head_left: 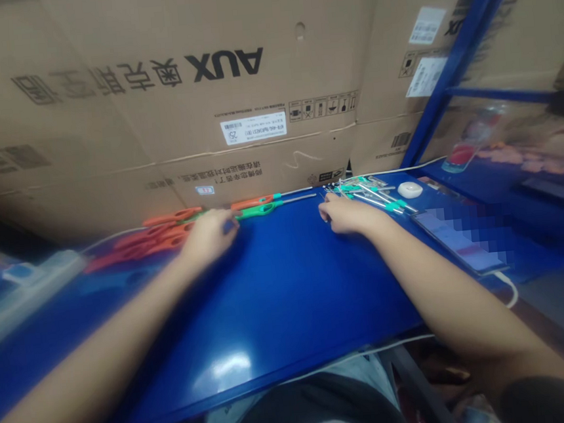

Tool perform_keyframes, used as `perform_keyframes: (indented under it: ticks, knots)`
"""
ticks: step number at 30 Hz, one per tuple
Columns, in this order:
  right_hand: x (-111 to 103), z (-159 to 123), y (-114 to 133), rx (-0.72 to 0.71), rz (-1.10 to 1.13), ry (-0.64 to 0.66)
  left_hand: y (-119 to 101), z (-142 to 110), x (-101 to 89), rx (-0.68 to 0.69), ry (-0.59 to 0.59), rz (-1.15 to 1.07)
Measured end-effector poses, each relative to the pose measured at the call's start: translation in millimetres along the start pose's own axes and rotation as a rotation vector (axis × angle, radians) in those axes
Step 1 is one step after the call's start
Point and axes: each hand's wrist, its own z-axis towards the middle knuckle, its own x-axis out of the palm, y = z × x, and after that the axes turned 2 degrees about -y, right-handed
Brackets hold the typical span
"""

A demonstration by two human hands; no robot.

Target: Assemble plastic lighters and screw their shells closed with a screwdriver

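Note:
My left hand [211,236] is over the left part of the blue table, thumb and fingers curled into a pinch. What it holds, if anything, is hidden. Just beyond its fingertips lie a green long-nosed lighter [258,210] and an orange one [254,201], metal tubes pointing right. Several red and orange handles [153,236] are piled at its left, blurred. My right hand [349,213] is closed at the edge of a heap of metal tubes with teal parts [374,193]. Its fingertips meet small thin pieces that I cannot make out.
Large cardboard boxes [156,130] stand against the table's back edge. Right of the heap are a white rounded object [410,190] and a phone [457,239] with a white cable. A blue metal post [461,57] rises at right, beside a clear cup [471,142]. A whitish case [27,293] sits at left.

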Motion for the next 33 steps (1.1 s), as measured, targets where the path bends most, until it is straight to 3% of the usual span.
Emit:
perform_keyframes:
  ticks: [7, 13, 18, 24, 28, 33]
  knots:
    - [11, 13, -9, 0.013, 0.0, -0.103, 21, -43, -29.8, -0.081, -0.069, -0.129]
    - [14, 12, 2, 0.015, -0.05, -0.198, 43, -56, -45.8, -0.271, -0.079, -0.078]
    - [13, 4, 26, -0.16, -0.062, -0.311, 57, -57, -53.3, -0.252, -0.036, 0.045]
    - [19, -5, 51, -0.181, -0.005, -0.189, 67, -61, -56.9, -0.24, 0.011, 0.093]
    - [21, -5, 55, -0.208, 0.001, -0.113, 71, -62, -67.9, -0.248, -0.019, 0.173]
    - [22, -4, 53, -0.233, 0.01, -0.102, 92, -66, -80.4, -0.313, 0.028, 0.266]
